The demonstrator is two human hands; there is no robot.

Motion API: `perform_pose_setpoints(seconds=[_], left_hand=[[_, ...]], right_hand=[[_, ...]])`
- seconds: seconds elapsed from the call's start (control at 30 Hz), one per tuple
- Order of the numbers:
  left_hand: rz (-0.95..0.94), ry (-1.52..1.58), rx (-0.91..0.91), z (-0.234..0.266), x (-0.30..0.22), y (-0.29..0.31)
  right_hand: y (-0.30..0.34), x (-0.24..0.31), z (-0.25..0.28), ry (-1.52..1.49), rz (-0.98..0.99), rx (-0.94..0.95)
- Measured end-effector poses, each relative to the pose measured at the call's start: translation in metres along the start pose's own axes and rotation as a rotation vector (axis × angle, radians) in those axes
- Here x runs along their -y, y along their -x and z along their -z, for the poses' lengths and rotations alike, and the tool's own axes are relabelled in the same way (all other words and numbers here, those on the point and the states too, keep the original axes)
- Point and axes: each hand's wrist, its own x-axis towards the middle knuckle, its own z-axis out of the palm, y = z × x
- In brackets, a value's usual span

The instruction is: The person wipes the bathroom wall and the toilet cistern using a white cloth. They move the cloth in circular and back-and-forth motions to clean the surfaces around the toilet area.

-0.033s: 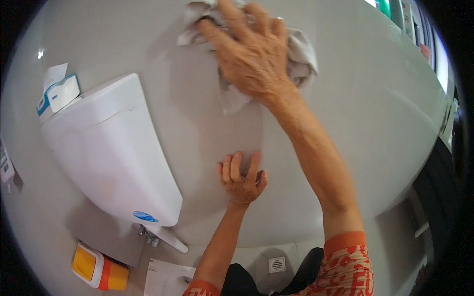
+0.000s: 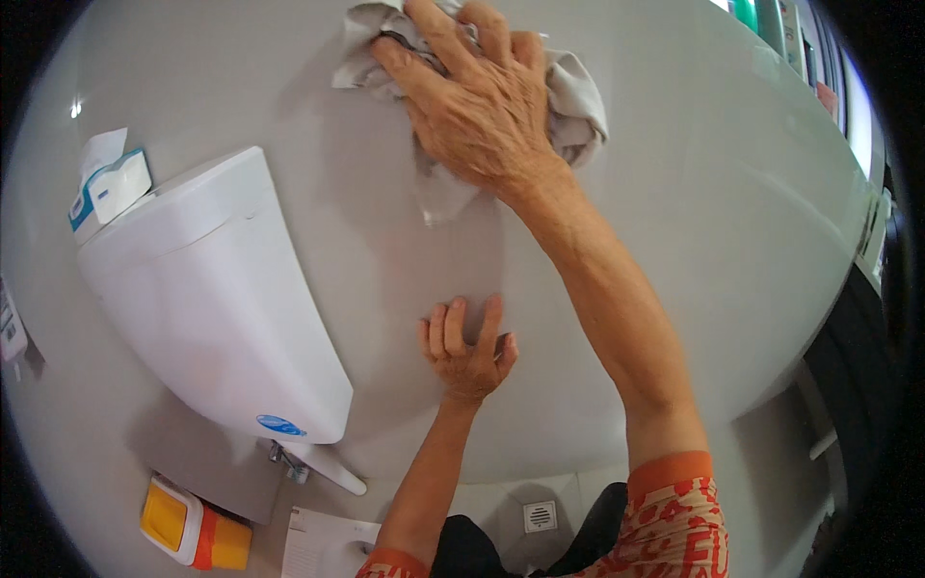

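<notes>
A crumpled pale grey-white cloth (image 2: pixel 575 116) lies pressed against the smooth light grey wall (image 2: pixel 694 241) near the top of the view. Over it is my right hand (image 2: pixel 482 120), fingers spread and pushing it onto the surface, its folds gripped under the palm. Parts of the cloth stick out on both sides and below the hand; what lies under the palm is hidden. Lower down, my left hand (image 2: pixel 469 356) rests on the same wall with its fingers apart, holding nothing.
Left of my hands is a white toilet cistern (image 2: pixel 222 299) with a tissue pack (image 2: pixel 116 188) on top. Below it stands a yellow and white bin (image 2: pixel 188 525). A floor drain (image 2: pixel 540 516) lies near my legs. Bottles (image 2: pixel 761 21) line the upper right edge.
My right hand and the cloth have shifted slightly to the left along the wall. My left hand keeps its place on the surface, apart from a small shift of the whole view.
</notes>
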Motion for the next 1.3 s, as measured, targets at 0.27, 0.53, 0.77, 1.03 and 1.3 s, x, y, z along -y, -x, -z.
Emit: perform_pose_setpoints(seconds=[0.27, 0.53, 0.77, 1.03, 1.3], left_hand=[[-0.02, -0.008, -0.014, -0.006, 0.002, 0.004], [-0.002, 0.026, -0.006, -0.003, 0.001, 0.001], [0.005, 0.021, 0.004, -0.005, 0.001, 0.002], [-0.014, 0.01, -0.009, -0.004, 0.004, -0.002], [-0.023, -0.005, 0.023, -0.002, -0.002, -0.003]], right_hand=[[-0.012, -0.05, 0.022, 0.22, -0.134, -0.051], [0.029, -0.135, 0.074, 0.501, -0.37, -0.144], [0.087, -0.176, 0.068, 0.63, -0.373, -0.367], [0.098, -0.032, 0.037, 0.227, -0.052, -0.09], [0.077, -0.041, 0.025, 0.106, 0.1, -0.167]])
